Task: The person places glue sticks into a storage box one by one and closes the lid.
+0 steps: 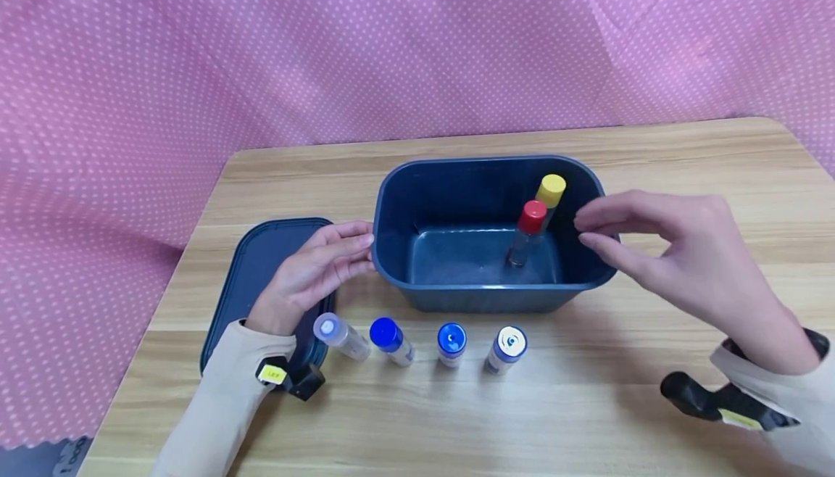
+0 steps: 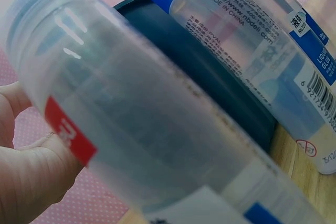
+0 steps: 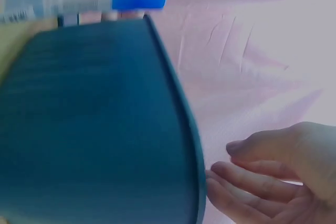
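A dark blue plastic bin stands on the table between my hands. Inside, toward its right end, are a clear bottle with a red cap and another with a yellow cap. My left hand touches the bin's left end, its fingertips and thumb against the wall near the rim. Over the right rim hovers my right hand, fingers loosely bent, thumb apart from them, nothing between. In the right wrist view its fingertips are right at the rim.
In front of the bin stand several glue bottles: one pale-capped, one blue-capped, one with a glossy blue top and one white-topped. A dark blue lid lies under my left forearm. Pink dotted cloth hangs behind the table.
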{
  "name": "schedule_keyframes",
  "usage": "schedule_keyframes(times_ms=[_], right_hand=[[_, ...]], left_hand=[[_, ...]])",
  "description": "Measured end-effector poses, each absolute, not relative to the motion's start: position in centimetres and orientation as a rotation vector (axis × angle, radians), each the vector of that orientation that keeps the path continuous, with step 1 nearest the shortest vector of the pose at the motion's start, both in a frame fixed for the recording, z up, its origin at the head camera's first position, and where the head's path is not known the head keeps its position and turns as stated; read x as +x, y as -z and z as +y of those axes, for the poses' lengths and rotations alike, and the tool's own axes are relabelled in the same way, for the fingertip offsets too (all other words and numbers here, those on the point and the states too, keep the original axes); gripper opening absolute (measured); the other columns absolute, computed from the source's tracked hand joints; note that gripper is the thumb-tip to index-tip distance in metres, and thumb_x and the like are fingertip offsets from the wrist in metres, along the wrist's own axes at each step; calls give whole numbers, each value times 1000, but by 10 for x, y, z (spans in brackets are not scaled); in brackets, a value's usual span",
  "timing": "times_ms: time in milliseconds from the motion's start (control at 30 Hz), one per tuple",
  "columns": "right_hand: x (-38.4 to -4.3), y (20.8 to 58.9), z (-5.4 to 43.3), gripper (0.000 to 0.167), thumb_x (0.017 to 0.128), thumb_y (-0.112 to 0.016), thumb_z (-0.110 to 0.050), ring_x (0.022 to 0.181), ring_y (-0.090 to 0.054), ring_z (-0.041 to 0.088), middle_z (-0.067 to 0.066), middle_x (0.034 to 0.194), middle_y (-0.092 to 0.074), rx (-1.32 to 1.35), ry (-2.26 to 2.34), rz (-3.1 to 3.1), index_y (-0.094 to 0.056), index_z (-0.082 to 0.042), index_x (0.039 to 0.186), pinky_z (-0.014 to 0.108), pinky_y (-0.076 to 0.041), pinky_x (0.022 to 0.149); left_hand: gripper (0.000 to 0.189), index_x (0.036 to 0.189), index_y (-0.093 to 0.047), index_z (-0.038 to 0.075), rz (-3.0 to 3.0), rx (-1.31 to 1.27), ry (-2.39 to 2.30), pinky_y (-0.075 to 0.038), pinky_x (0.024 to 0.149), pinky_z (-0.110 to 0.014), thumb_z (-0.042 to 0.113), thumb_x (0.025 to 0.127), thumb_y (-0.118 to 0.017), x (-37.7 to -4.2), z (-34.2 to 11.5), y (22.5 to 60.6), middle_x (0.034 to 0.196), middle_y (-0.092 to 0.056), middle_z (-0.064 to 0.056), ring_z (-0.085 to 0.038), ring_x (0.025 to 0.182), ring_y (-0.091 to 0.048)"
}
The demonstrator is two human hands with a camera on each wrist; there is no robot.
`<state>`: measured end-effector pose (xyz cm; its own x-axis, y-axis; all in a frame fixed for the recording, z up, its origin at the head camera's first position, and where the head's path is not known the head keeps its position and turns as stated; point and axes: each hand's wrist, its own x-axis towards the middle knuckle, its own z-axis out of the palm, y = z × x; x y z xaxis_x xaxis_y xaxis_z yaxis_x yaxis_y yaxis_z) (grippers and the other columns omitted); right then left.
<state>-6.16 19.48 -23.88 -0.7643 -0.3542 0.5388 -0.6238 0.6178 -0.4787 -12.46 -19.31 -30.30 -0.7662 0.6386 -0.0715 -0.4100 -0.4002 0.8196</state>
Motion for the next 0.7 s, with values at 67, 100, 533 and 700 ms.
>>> schedule_keyframes(times_ms=[67, 100, 533, 700], right_hand=[[-54, 240, 194, 40, 67, -81, 10, 83, -65, -4, -5, 91, -72, 833, -965, -2432, -74, -12, 99, 8, -49, 78], [-51, 242, 194, 41, 66, -81, 10, 82, -65, -4, -6, 91, -72, 860, -978, -2428, -74, -13, 99, 8, -50, 77], [-24, 265, 202, 40, 70, -84, 0, 85, -68, 10, 2, 96, -73, 1108, -1192, -2265, -72, -6, 107, 13, -49, 83], [-22, 261, 182, 46, 70, -84, -4, 85, -67, 3, -8, 99, -71, 1175, -1181, -2398, -69, -18, 111, 13, -51, 78]], left_hand=[[19, 112, -64, -2, 1173, 336, -2177, -56, 83, -29, -5, 96, -53, -124, -193, 303, 98, -68, -11, -17, 87, -67], [19, 111, -64, -2, 1171, 336, -2177, -56, 83, -29, -5, 96, -53, -124, -193, 303, 98, -68, -11, -17, 87, -67], [20, 112, -65, -1, 1168, 347, -2174, -56, 83, -28, -5, 97, -52, -125, -192, 302, 99, -68, -10, -17, 88, -67], [20, 112, -64, -1, 1180, 334, -2172, -56, 83, -28, -5, 96, -52, -124, -193, 302, 98, -68, -10, -17, 87, -67]])
